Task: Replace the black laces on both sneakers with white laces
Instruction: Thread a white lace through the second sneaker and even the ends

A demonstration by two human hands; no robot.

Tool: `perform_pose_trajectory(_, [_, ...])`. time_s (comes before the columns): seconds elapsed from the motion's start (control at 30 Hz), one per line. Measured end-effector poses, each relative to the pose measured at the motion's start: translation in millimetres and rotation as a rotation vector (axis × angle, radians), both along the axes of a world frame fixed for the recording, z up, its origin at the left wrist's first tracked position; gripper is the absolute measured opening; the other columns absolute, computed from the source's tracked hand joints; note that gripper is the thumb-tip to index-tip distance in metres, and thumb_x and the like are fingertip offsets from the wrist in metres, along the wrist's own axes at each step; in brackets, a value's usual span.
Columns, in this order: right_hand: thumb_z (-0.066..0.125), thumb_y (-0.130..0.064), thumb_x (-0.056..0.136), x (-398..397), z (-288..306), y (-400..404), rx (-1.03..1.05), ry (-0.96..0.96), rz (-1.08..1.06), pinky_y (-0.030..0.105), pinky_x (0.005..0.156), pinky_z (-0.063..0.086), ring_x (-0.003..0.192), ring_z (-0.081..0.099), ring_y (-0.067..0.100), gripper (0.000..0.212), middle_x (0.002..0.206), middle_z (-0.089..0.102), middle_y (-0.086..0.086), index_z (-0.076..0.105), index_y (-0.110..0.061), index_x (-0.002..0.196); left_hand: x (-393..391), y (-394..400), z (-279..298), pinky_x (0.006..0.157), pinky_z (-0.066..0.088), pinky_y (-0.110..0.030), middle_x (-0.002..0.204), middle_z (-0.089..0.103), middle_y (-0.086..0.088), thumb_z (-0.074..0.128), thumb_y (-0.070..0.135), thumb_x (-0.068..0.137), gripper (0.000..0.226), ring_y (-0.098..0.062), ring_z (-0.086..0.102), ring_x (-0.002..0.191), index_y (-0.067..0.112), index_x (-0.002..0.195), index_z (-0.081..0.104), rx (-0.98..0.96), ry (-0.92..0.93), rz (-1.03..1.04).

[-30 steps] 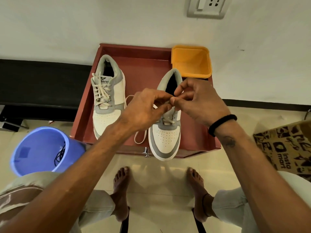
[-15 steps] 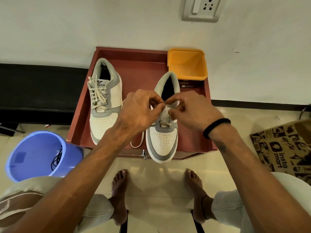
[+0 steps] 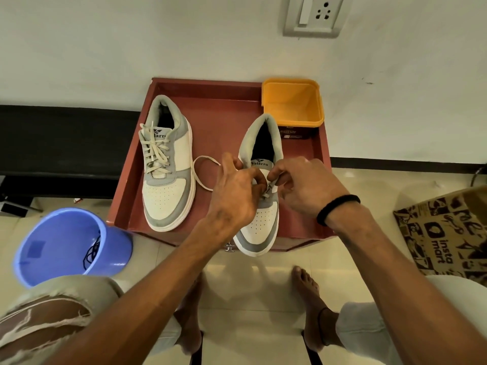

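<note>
Tray (image 3: 123, 204) of reddish-brown wood serves as the working surface, set on a pale tiled floor (image 3: 253, 283) and backed against a white wall (image 3: 184, 43) carrying a switch-and-socket plate (image 3: 315, 15). On the tray's left half stands the left sneaker (image 3: 166, 164), fully threaded with a white lace. On its right half stands the right sneaker (image 3: 259, 196), toe overhanging the tray's near edge. Both hands work at this shoe's eyelets: left hand (image 3: 234, 193) fingers curled, pinching the white lace (image 3: 203, 171), whose loop trails between the shoes; right hand (image 3: 305, 188) fingers pinching the lace at the tongue. An orange tub (image 3: 292, 102) occupies the tray's far right corner. Left of the tray lies a blue bucket (image 3: 66, 243) holding black lace (image 3: 92, 252); right of it, a printed paper bag (image 3: 445, 233).
</note>
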State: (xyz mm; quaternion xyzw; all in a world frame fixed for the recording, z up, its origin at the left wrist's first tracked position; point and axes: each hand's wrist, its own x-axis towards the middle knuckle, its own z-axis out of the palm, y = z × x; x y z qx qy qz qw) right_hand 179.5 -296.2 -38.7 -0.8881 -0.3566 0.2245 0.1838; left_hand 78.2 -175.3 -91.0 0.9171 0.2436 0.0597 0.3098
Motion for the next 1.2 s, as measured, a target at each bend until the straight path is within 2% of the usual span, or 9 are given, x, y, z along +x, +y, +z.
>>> perform_pose_trajectory(0.2, [0.079, -0.005, 0.082, 4, 0, 0, -0.002, 0.032, -0.014, 0.026, 0.087, 0.058, 0.095, 0.069, 0.01, 0.034, 0.104, 0.074, -0.002, 0.075, -0.022, 0.11, -1, -5, -3, 0.096, 0.05, -0.044, 0.119, 0.036, -0.007, 0.069, 0.023, 0.097, 0.012, -0.029, 0.044, 0.112, 0.019, 0.107, 0.072, 0.024, -0.016, 0.028])
perform_pose_trajectory(0.43, [0.072, 0.002, 0.084, 4, -5, -1, 0.006, 0.062, -0.034, 0.021, 0.078, 0.055, 0.091, 0.069, 0.011, 0.039, 0.107, 0.072, 0.0, 0.073, -0.024, 0.113, 0, -5, 1, 0.101, 0.045, -0.035, 0.116, 0.033, -0.004, 0.066, 0.025, 0.099, 0.012, -0.024, 0.038, 0.116, 0.022, 0.107, 0.074, -0.103, 0.034, 0.059])
perform_pose_trajectory(0.53, [0.067, 0.003, 0.087, 4, -2, -2, 0.04, 0.089, -0.077, 0.018, 0.07, 0.051, 0.085, 0.069, 0.01, 0.042, 0.101, 0.071, 0.0, 0.063, -0.028, 0.115, 0, -8, 2, 0.101, 0.047, -0.038, 0.118, 0.033, -0.004, 0.066, 0.023, 0.099, 0.011, -0.026, 0.04, 0.116, 0.021, 0.107, 0.073, -0.058, 0.03, 0.056])
perform_pose_trajectory(0.63, [0.067, 0.002, 0.087, 1, -1, -2, 0.074, 0.119, -0.127, 0.013, 0.059, 0.043, 0.076, 0.068, 0.006, 0.042, 0.086, 0.071, -0.005, 0.049, -0.027, 0.112, 2, -6, 2, 0.101, 0.042, -0.031, 0.119, 0.032, -0.004, 0.065, 0.022, 0.1, 0.01, -0.023, 0.036, 0.114, 0.022, 0.107, 0.073, -0.078, 0.033, 0.059])
perform_pose_trajectory(0.73, [0.075, -0.002, 0.082, 1, -7, -2, 0.083, 0.093, -0.212, 0.017, 0.059, 0.048, 0.075, 0.068, 0.01, 0.034, 0.084, 0.067, -0.004, 0.054, -0.023, 0.098, 4, -5, 5, 0.099, 0.033, -0.022, 0.117, 0.029, -0.002, 0.064, 0.025, 0.101, 0.01, -0.016, 0.027, 0.109, 0.024, 0.104, 0.073, -0.186, 0.042, 0.093])
perform_pose_trajectory(0.83, [0.083, -0.015, 0.081, 0, -13, 1, 0.002, 0.072, -0.237, 0.025, 0.062, 0.053, 0.075, 0.069, 0.016, 0.018, 0.083, 0.069, -0.002, 0.067, -0.022, 0.08, 4, -6, 5, 0.101, 0.033, -0.025, 0.118, 0.028, -0.001, 0.064, 0.028, 0.101, 0.01, -0.016, 0.025, 0.108, 0.026, 0.104, 0.073, -0.198, 0.042, 0.108])
perform_pose_trajectory(1.0, [0.084, -0.022, 0.082, -7, -24, 5, -0.022, 0.037, -0.234, 0.037, 0.07, 0.062, 0.074, 0.07, 0.02, 0.013, 0.081, 0.069, 0.001, 0.071, -0.018, 0.084, 1, -12, 1, 0.104, 0.037, -0.032, 0.116, 0.025, 0.001, 0.064, 0.028, 0.101, 0.012, -0.016, 0.025, 0.106, 0.027, 0.108, 0.073, -0.125, 0.05, 0.122])
perform_pose_trajectory(1.1, [0.082, -0.02, 0.083, -9, -26, 4, -0.028, 0.039, -0.231, 0.039, 0.071, 0.063, 0.074, 0.07, 0.02, 0.012, 0.079, 0.069, 0.001, 0.071, -0.016, 0.086, 1, -13, 1, 0.106, 0.039, -0.037, 0.117, 0.025, 0.001, 0.066, 0.029, 0.1, 0.013, -0.019, 0.028, 0.109, 0.028, 0.109, 0.075, -0.111, 0.067, 0.116])
perform_pose_trajectory(1.2, [0.082, -0.021, 0.084, -9, -26, 5, -0.023, 0.028, -0.228, 0.04, 0.071, 0.063, 0.074, 0.07, 0.021, 0.012, 0.079, 0.069, 0.001, 0.071, -0.016, 0.087, 3, -10, 1, 0.107, 0.038, -0.036, 0.12, 0.026, 0.001, 0.067, 0.03, 0.098, 0.014, -0.018, 0.026, 0.109, 0.029, 0.108, 0.077, -0.137, 0.06, 0.127])
